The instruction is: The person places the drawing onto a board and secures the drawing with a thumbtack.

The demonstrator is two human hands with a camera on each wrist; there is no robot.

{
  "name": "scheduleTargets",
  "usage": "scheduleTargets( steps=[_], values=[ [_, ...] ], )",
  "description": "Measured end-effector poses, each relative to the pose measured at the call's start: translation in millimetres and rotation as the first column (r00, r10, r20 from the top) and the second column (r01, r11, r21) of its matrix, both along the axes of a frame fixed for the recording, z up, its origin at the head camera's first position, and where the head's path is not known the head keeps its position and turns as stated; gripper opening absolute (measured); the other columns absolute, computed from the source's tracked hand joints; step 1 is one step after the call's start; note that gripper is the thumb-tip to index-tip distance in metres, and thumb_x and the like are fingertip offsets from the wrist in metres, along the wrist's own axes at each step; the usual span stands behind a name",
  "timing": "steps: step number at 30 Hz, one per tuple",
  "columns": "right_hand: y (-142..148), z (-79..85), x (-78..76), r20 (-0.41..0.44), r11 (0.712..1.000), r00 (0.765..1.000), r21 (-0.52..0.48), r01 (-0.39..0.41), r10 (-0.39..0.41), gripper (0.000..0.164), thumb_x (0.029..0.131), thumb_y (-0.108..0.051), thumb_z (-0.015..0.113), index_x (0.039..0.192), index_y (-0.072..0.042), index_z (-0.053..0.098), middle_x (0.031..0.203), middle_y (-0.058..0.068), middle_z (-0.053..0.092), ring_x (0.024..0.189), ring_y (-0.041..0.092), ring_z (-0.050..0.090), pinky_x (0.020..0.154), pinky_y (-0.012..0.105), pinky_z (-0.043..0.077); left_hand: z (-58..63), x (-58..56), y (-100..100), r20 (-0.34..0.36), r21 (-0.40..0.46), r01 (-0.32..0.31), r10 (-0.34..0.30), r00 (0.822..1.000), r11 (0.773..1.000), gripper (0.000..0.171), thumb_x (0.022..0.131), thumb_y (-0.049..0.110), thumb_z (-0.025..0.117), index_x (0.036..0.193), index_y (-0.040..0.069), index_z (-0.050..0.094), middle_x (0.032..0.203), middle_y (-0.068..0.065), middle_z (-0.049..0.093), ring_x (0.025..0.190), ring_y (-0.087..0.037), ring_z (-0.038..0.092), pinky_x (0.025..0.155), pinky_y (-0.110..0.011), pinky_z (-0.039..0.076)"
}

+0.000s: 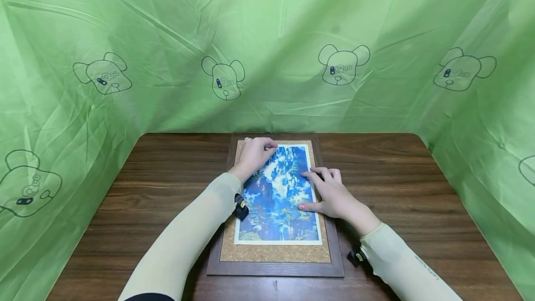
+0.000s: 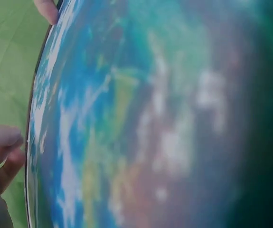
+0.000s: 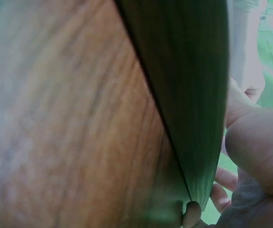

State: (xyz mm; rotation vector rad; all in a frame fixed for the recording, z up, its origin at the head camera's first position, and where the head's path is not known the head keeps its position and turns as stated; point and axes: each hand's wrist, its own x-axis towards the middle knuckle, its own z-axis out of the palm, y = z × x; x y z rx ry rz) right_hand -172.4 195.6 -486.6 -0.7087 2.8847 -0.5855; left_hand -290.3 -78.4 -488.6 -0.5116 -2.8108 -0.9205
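A blue landscape print (image 1: pixel 284 189) with a white border lies on a cork board (image 1: pixel 276 253) in a dark wooden frame (image 1: pixel 276 269). At the print's upper left corner, my left hand (image 1: pixel 256 153) has its thumb and index fingertip close together; I cannot tell whether something small is between them. In the left wrist view, fingertips (image 2: pixel 14 137) show at the edge of the glossy print (image 2: pixel 108 118). My right hand (image 1: pixel 332 194) rests with spread fingers on the right side of the print, thumb lower and index finger higher. Its palm (image 3: pixel 264 147) shows large in the right wrist view.
Under the frame is a dark brown wooden table (image 1: pixel 167 166). A green cloth (image 1: pixel 276 22) with printed bear heads hangs behind and along both sides. Small black cameras (image 1: pixel 240 207) sit at the wrists, over pale sleeves (image 1: pixel 188 231).
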Motion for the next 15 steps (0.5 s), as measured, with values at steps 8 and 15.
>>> scheduleTargets(
  steps=[8, 15],
  values=[
    [1, -1.5, -0.6, -0.013, 1.0, 1.0, -0.002, -0.008, 0.008, 0.089, 0.092, -0.065, 0.082, 0.161, -0.018, 0.052, 0.166, 0.022, 0.04, 0.144, 0.052, 0.032, 0.105, 0.067, 0.045, -1.9, -5.7, 4, 0.001, -0.025, 0.011, -0.011, 1.0, 1.0, 0.014, 0.105, 0.026, 0.078, 0.112, 0.019, 0.088, 0.105, 0.005, 0.082, 0.103, -0.022, 0.067, 0.106, -0.048, 0.042],
    [1, -1.5, -0.3, -0.009, 1.0, 1.0, -0.004, -0.002, 0.002, 0.09, 0.091, -0.065, 0.082, 0.162, -0.018, 0.052, 0.167, 0.022, 0.039, 0.144, 0.053, 0.032, 0.105, 0.067, 0.046, -3.2, -15.4, 2, -0.012, -0.05, 0.011, -0.011, 1.0, 0.999, 0.012, 0.105, 0.024, 0.077, 0.11, 0.018, 0.087, 0.103, 0.005, 0.082, 0.104, -0.023, 0.068, 0.112, -0.048, 0.042]
  ],
)
